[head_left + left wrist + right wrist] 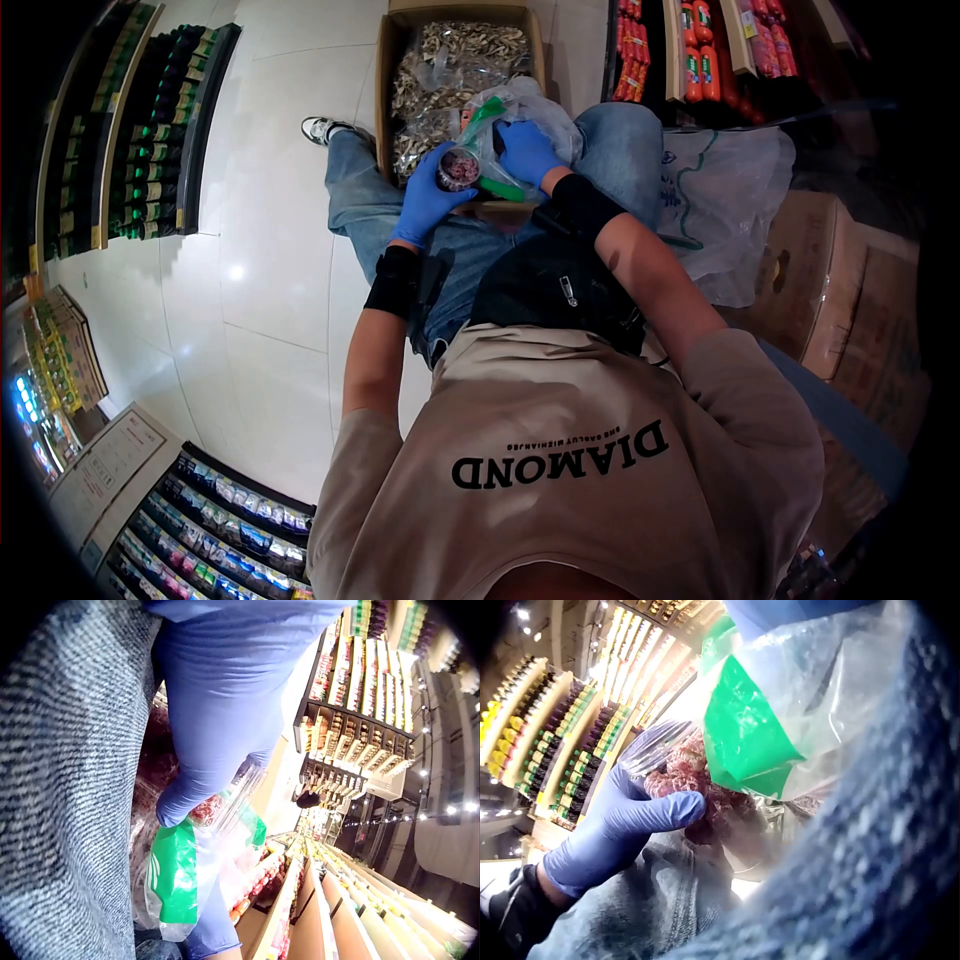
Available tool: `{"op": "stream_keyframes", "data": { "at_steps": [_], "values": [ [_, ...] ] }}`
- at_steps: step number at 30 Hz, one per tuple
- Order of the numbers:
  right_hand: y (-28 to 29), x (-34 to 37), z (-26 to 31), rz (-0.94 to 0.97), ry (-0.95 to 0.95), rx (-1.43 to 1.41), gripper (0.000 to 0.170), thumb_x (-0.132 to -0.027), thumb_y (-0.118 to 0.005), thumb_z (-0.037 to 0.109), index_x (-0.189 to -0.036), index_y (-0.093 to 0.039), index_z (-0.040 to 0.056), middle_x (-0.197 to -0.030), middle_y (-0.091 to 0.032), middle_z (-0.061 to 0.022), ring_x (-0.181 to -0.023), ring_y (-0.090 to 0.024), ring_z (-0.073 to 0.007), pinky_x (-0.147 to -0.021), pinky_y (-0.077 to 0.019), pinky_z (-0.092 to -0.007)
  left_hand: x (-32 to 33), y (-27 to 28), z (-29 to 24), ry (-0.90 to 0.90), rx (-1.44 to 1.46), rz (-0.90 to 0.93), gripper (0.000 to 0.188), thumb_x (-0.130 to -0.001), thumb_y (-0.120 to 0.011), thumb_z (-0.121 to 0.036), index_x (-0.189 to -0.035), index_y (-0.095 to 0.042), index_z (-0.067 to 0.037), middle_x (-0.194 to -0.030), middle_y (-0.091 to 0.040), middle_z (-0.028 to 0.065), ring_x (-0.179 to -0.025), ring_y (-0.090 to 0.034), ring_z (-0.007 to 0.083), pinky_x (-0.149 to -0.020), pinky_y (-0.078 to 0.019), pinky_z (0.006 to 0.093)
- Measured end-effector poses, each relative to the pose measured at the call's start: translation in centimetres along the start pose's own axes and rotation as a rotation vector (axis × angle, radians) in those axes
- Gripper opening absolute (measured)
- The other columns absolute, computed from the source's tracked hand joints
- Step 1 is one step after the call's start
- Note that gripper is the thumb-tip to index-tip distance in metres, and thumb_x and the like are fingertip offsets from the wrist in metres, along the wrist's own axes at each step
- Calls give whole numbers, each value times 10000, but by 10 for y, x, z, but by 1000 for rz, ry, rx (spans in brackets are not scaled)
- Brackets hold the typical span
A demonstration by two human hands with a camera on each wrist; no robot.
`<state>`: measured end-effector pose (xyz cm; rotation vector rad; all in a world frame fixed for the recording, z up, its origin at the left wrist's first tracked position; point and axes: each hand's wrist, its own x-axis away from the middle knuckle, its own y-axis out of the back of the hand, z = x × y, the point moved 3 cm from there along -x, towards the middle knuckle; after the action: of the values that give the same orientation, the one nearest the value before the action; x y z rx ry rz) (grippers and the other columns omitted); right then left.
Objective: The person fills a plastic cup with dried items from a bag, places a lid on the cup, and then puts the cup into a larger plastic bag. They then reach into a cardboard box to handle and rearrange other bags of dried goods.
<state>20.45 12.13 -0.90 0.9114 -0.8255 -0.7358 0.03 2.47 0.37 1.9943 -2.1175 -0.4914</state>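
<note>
My gloved left hand (428,200) holds a round clear plastic tub (459,170) of dark pinkish, crumbly pieces. In the right wrist view, the thumb of that left hand (622,825) lies along the tub's near side, in front of the pink pieces (686,772). My gloved right hand (532,152) grips a clear plastic bag (560,120) with green print, close beside the tub; its fingertips are hidden. The bag's green part (746,731) hangs right next to the pink pieces. Both hands are over the near end of an open cardboard box.
The cardboard box (383,95) between my legs has bagged dried brown slices (470,45) in it. A white plastic bag (725,200) lies at my right, near stacked cartons (815,275). Shelves of red packages (700,60) stand at front right, bottle shelves (165,130) at left.
</note>
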Motion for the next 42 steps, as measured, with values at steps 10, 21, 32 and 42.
{"op": "stream_keyframes", "data": {
  "at_steps": [10, 21, 32, 42],
  "values": [
    [-11, 0, -13, -65, 61, -67, 554, -866, -619, 189, -1399, -499, 94, -1329, -565, -228, -1153, -589, -419, -942, -512, -517, -1, -1, 1, 4, 8, 11, 872, -625, -922, -187, -1389, -536, -23, -1295, -611, 189, -1205, -605, 316, -1049, -476, 395],
    [-22, 2, -17, -213, 116, -87, 568, -902, -573, 218, -1448, -461, 108, -1340, -557, -240, -1117, -601, -437, -909, -518, -526, -1, -1, 1, 3, 8, 8, 877, -625, -923, -190, -1393, -532, -28, -1299, -608, 192, -1212, -601, 316, -1052, -474, 393],
    [-10, 3, -7, -263, 96, -84, 415, -876, -591, 206, -1259, -564, 48, -1100, -660, -258, -1013, -624, -444, -882, -508, -532, 0, -1, -3, 6, -1, 9, 877, -627, -920, -181, -1396, -528, -28, -1284, -615, 186, -1195, -609, 303, -1037, -483, 387],
    [-11, 1, -13, -138, 54, -185, 373, -877, -582, 167, -1228, -595, 40, -1146, -658, -237, -1056, -621, -430, -888, -515, -503, 0, -1, 0, 13, 7, 8, 868, -625, -921, -179, -1388, -538, -21, -1289, -618, 184, -1192, -614, 304, -1038, -484, 394]
  ]
}}
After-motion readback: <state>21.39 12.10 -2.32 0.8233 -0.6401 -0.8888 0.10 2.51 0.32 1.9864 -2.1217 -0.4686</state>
